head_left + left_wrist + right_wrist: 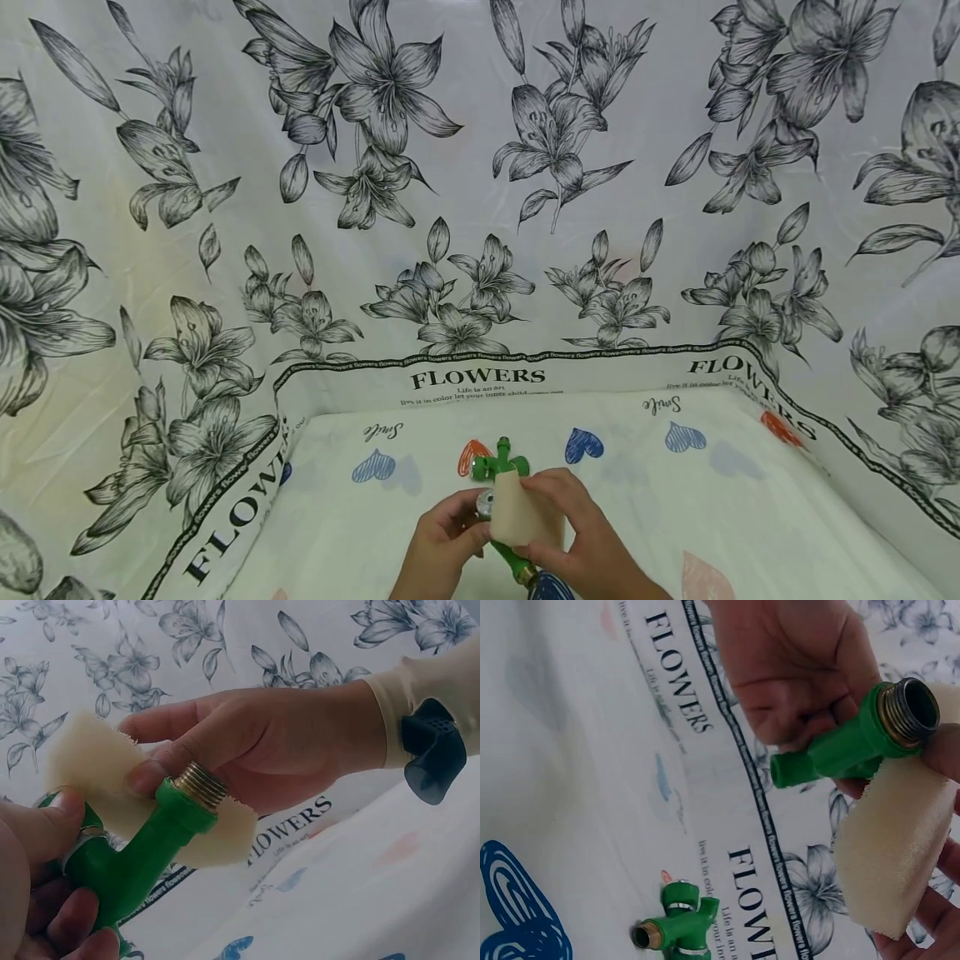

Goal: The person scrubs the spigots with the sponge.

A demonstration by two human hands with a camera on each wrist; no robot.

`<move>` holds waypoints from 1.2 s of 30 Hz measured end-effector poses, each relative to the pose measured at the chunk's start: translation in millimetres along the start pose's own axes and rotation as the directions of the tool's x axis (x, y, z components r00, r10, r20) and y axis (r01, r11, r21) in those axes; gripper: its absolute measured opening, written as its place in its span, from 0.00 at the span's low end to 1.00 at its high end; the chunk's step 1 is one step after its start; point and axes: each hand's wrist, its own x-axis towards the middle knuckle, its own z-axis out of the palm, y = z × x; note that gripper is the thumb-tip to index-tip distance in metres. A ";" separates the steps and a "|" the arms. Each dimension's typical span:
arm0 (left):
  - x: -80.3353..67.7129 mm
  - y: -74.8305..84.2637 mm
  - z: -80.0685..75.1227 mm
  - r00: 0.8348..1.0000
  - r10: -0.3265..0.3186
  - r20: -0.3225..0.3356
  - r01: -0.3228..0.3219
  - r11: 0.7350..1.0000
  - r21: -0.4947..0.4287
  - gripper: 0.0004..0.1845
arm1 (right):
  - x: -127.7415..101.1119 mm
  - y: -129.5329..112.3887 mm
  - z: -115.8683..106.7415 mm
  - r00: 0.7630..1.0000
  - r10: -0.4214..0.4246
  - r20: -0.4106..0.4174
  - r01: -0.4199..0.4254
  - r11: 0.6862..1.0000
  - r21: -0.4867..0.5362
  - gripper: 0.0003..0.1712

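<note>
1. Step in hand, as judged: a person is wiping a green plastic pipe fitting [504,557] w/ a pale sponge [519,510], held up just above the table [787,517], near its front edge, centre of the head view.
2. Left hand [442,546]: fingers curled round the valve end of the fitting; the thumb lies on the green body next to a silver ring, per the left wrist view [120,862].
3. Right hand [577,533]: pinches the sponge against the fitting. In the left wrist view the thumb [161,772] presses the sponge [94,761] right beside the brass threaded end [201,784]; the other fingers lie behind the sponge.
4. Pose: both hands are close together w/ the fitting between them, brass end pointing back toward the person. The right wrist shows a cream sleeve cuff & a dark strap [431,754].
5. Next move, as judged: needs a steady left-hand grip while the sponge slides or turns round the green body; the sponge covers only one side at present.
6. Also there: a second green fitting [498,462] lies on the table just beyond the hands, apart from them; its brass opening shows in the right wrist view [676,926].
7. Setting: the table has a white cloth w/ coloured hearts; a flower-print backdrop [480,167] reading "FLOWERS" stands behind it.
</note>
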 end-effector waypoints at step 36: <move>-1.7 4.5 -3.4 0.991 -0.071 0.110 0.078 0.995 -0.067 0.22 | 2.7 6.3 -6.5 0.998 -0.051 -0.031 0.045 0.982 -0.184 0.48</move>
